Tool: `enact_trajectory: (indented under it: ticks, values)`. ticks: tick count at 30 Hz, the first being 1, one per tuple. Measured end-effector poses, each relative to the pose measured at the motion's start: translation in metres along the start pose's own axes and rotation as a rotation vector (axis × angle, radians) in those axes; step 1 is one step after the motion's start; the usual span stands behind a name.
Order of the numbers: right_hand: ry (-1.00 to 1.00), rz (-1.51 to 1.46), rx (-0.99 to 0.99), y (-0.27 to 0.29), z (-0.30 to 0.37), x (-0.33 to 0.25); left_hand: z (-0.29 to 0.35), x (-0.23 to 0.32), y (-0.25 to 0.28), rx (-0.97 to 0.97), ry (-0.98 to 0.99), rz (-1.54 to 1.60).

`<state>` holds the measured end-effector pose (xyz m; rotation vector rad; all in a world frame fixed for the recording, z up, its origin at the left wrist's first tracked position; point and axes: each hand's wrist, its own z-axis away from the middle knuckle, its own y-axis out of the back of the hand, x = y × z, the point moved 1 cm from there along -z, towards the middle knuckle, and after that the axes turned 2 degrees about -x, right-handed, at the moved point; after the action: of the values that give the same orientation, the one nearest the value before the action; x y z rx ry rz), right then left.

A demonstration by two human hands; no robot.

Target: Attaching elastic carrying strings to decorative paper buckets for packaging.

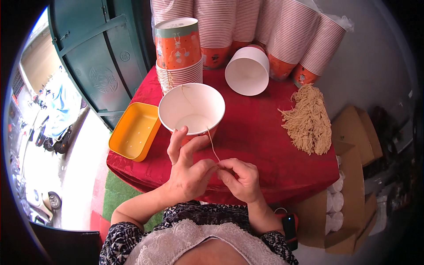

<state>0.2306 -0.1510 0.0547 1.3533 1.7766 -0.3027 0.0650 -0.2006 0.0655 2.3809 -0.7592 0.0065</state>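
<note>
You are pinching a thin tan string [212,145] between your left hand [190,170] and right hand [240,176] — both closed on it — just before the white paper bucket [191,108] standing on the red-clothed bench [256,132]. Keep the string taut, fingertips close.

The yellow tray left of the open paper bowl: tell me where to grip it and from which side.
Take the yellow tray by its long right rim, the edge nearest the paper bowl, coming from above. It lies open side up with a raised lip all round, so fingers could likely hook over that edge. Its left side overhangs the red tablecloth, which makes a grip there riskier.
</note>
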Motion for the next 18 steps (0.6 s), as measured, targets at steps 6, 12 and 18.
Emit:
enact_trajectory:
  ticks: [6, 12, 18]
  values:
    - [0.049, 0.148, 0.082, 0.011, -0.014, 0.000, -0.010, -0.007, 0.014, -0.025, 0.093, 0.103]
    - [0.105, 0.561, 0.493, 0.026, -0.029, 0.004, -0.004, -0.024, 0.023, -0.046, 0.125, 0.116]
    - [0.198, 0.500, 0.282, -0.017, -0.027, 0.011, -0.004, -0.024, 0.029, 0.127, 0.185, 0.032]
